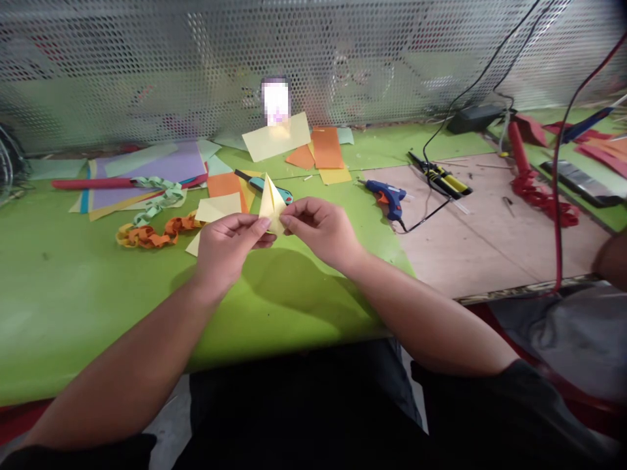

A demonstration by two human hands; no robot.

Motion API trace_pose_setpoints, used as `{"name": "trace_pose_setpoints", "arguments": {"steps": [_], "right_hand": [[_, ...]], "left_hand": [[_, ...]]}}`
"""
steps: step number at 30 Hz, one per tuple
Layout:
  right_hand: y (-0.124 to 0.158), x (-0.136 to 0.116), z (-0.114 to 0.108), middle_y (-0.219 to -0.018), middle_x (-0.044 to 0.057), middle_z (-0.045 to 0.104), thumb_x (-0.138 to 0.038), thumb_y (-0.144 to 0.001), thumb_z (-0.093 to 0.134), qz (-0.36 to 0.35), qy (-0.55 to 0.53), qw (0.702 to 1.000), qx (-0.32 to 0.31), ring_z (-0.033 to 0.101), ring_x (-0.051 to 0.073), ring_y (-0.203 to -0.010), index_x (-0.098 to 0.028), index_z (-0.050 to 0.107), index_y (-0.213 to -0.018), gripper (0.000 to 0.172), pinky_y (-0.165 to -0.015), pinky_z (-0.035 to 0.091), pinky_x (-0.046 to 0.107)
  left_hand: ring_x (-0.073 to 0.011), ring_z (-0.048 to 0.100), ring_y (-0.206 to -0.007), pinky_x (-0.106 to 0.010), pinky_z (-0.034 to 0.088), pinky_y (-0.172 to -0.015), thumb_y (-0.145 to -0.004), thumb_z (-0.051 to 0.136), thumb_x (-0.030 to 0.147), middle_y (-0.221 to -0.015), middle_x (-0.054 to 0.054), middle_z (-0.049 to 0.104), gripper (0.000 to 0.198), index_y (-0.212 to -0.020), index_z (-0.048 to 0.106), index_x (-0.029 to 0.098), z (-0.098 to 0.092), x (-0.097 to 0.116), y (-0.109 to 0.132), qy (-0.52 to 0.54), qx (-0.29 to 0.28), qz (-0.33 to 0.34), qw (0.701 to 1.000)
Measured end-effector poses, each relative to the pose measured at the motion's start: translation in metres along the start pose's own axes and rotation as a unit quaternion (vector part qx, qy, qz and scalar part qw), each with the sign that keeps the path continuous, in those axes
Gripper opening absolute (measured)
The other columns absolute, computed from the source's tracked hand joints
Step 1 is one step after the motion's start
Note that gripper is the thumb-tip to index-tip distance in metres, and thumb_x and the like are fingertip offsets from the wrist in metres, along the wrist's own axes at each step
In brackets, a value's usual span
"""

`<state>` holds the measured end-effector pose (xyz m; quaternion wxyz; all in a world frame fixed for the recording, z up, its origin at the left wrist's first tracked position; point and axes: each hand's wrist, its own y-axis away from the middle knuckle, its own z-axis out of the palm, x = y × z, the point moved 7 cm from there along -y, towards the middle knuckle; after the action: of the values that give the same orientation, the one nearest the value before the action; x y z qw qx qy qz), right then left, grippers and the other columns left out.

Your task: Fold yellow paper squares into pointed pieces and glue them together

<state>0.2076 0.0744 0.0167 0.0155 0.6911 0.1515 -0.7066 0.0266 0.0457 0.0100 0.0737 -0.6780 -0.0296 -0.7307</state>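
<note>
Between my two hands, above the green tabletop, is a folded pale yellow paper [269, 201] with its pointed end up and a crease down its middle. My left hand [230, 245] pinches its lower left side, thumb in front. The fingertips of my right hand [321, 228] are closed on its lower right edge. Just behind the paper lies a teal and black utility knife [284, 193], partly hidden. Pale yellow paper pieces [219, 208] and an orange sheet [223, 185] lie beyond my left hand.
Orange and green curled paper chains [159, 236] lie left, by purple sheets [142, 166]. To the right are a blue glue gun [386, 198], yellow-handled pliers [443, 179] and a red paper chain [539, 196]. Cables hang at right. A perforated metal screen [147, 72] backs the table; another person sits at right.
</note>
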Motion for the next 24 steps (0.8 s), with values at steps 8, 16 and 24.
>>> {"name": "trace_pose_setpoints", "arguments": {"steps": [8,16,24], "right_hand": [[0.002,-0.002,0.0,-0.092,0.005,0.077,-0.043,-0.09,0.08,-0.024,0.017,1.0,0.004,0.072,0.016,-0.078,-0.018,0.076,-0.101,0.027,-0.075,0.061,0.033],[0.001,0.001,0.004,-0.087,0.0,0.078,-0.052,-0.079,0.089,0.017,-0.071,0.997,-0.013,0.076,0.017,-0.077,-0.023,0.066,-0.111,0.049,-0.078,0.066,0.034],[-0.005,0.011,0.003,-0.083,0.003,0.077,-0.052,-0.071,0.095,0.071,-0.058,0.994,-0.053,0.069,0.013,-0.069,-0.018,0.077,-0.093,0.044,-0.068,0.06,0.029]], "left_hand": [[-0.0182,0.078,-0.069,-0.034,0.068,-0.075,-0.075,0.094,0.04,-0.08,-0.004,0.08,0.032,-0.094,0.08,0.018,-0.001,-0.005,-0.003,-0.002,-0.02,-0.013,1.0],[-0.0179,0.077,-0.074,-0.034,0.068,-0.078,-0.076,0.093,0.044,-0.085,-0.004,0.08,0.03,-0.089,0.08,0.02,0.004,-0.01,-0.005,0.029,-0.067,-0.047,0.996],[-0.0183,0.078,-0.08,-0.033,0.067,-0.081,-0.086,0.085,0.046,-0.097,-0.008,0.081,0.033,-0.101,0.078,0.018,0.009,0.0,-0.002,-0.008,-0.121,-0.006,0.993]]}}
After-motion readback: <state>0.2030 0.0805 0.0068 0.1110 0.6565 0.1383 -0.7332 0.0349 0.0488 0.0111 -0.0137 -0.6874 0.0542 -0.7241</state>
